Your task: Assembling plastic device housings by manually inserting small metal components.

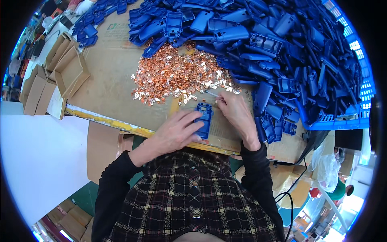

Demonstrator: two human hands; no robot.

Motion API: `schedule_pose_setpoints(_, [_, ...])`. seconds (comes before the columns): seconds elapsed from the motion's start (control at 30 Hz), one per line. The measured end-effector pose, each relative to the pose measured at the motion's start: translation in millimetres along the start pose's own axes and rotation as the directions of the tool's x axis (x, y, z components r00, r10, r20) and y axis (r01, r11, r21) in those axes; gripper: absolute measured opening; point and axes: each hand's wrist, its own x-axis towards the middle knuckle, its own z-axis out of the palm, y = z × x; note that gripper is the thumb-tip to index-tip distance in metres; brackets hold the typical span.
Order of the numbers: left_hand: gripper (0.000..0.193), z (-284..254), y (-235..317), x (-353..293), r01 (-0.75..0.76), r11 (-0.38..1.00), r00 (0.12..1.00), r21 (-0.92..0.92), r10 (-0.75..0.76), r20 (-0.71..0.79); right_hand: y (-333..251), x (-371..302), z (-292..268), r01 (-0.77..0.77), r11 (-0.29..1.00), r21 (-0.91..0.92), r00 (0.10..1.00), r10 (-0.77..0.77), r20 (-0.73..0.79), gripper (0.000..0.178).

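A blue plastic housing (pixel 204 126) lies open side up on the cardboard-covered table, just in front of me. My left hand (pixel 176 131) holds it from the left, its fingers slightly spread over the edge and the thumb by its near end. To the right of the housing, my right hand (pixel 235 109) is closed around a thin pale stick-like tool (pixel 211 93), whose tip points left toward the copper pieces. The tool's exact kind does not show. A spread-out heap of small shiny copper-coloured metal pieces (pixel 173 74) lies just beyond both hands.
A large pile of blue housings (pixel 258 44) covers the back and right, against a blue plastic crate (pixel 340 123). More blue housings (pixel 90 30) lie at the far left. Open cardboard boxes (pixel 70 74) stand on the left. The table's yellow edge (pixel 121 126) runs before my body.
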Motion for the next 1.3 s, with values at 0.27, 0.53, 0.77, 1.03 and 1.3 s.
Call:
schedule_pose_setpoints(0.27, [0.048, 9.7, -11.7, 18.2, 0.009, 0.998, 0.999, 0.066, -0.006, -0.051, 6.8, -3.1, -6.6, 0.032, 0.999, -0.033, 0.999, -0.031, 0.029, 0.012])
schedule_pose_setpoints(0.53, [0.044, 12.4, -6.1, 11.7, 0.004, 0.996, 1.000, 0.094, -0.002, -0.023, 9.8, -7.2, -5.0, 0.068, 0.998, -0.014, 0.997, -0.068, -0.036, 0.010])
schedule_pose_setpoints(0.77, [0.043, 14.1, -6.0, 8.8, 0.015, 0.998, 1.000, 0.066, -0.014, -0.019, -9.8, -1.4, -12.6, 0.045, 0.997, 0.070, 0.998, -0.043, -0.037, 0.009])
schedule_pose_setpoints(1.03, [0.041, 12.7, -4.7, 9.8, -0.002, 0.999, 0.999, 0.053, 0.004, -0.047, -10.4, -4.9, 17.2, 0.298, 0.949, 0.102, 0.952, -0.289, -0.098, 0.008])
schedule_pose_setpoints(1.3, [0.039, 11.5, -5.0, 11.6, 0.002, 0.999, 0.999, 0.039, 0.000, -0.038, -14.4, -2.3, 15.9, 0.106, 0.973, 0.207, 0.994, -0.103, -0.027, 0.018])
